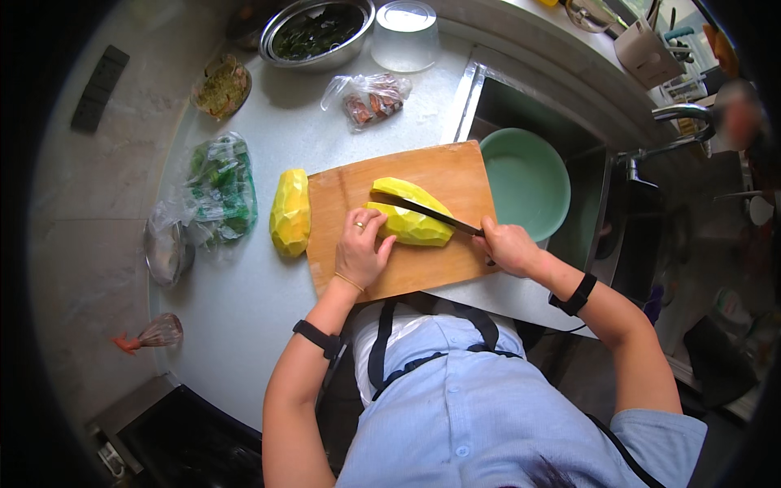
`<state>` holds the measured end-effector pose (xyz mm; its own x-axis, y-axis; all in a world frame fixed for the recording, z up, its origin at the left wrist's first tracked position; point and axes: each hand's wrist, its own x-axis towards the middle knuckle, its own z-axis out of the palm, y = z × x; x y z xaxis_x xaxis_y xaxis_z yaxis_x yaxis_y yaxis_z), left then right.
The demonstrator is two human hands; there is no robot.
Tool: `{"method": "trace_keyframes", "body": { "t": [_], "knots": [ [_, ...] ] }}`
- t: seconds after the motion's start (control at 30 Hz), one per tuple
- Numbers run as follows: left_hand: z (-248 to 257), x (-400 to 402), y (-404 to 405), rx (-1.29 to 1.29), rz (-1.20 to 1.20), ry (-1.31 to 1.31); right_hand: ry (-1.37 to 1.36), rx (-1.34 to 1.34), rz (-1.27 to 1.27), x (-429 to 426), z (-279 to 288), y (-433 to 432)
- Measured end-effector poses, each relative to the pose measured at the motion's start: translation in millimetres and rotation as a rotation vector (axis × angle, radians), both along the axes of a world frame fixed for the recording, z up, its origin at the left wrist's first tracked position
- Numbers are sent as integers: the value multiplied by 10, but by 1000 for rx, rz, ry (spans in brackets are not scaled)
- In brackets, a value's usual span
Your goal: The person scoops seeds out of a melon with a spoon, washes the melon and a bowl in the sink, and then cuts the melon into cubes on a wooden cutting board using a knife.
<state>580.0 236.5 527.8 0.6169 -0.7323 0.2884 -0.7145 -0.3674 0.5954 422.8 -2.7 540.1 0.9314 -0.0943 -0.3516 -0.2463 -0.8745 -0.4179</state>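
Note:
On a wooden cutting board point(341, 244), the dark blade of a kitchen knife point(427, 211) stands between two lengthwise pieces of a peeled yellow-green fruit or vegetable. The far piece point(412, 190) is slimmer; the near piece point(415, 227) is wider, with a faceted peeled surface. My left hand point(363, 241) grips the left end of the near piece, fingers bent over its top. At the board's right edge, my right hand point(509, 244) is closed around the knife handle. Another peeled yellow piece point(290, 213) rests against the board's left edge.
Right of the board, a green basin point(528, 183) sits in the sink beneath a faucet point(683, 116). Bagged greens point(219, 183) lie to the left. Behind are bagged reddish-brown pieces point(373, 102), a metal bowl of dark leaves point(317, 33) and an upturned clear tub point(404, 36).

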Motion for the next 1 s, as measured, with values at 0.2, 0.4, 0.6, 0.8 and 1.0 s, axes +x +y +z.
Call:
{"method": "trace_keyframes", "body": {
  "t": [0.2, 0.4, 0.6, 0.8, 1.0],
  "knots": [
    [-37, -29, 193, -76, 82, -6, -129, -4, -55, -93, 323, 199],
    [-122, -136, 260, -160, 161, 34, -157, -92, 77, -30, 640, 480],
    [-159, -120, 181, -225, 143, -29, -32, -153, 105, 107, 651, 551],
    [-279, -68, 132, -245, 151, -33, 67, -151, 139, 299, 851, 580],
    [-295, -57, 115, -232, 154, -44, 155, -175, 192, 532, 914, 596]
  ]
}}
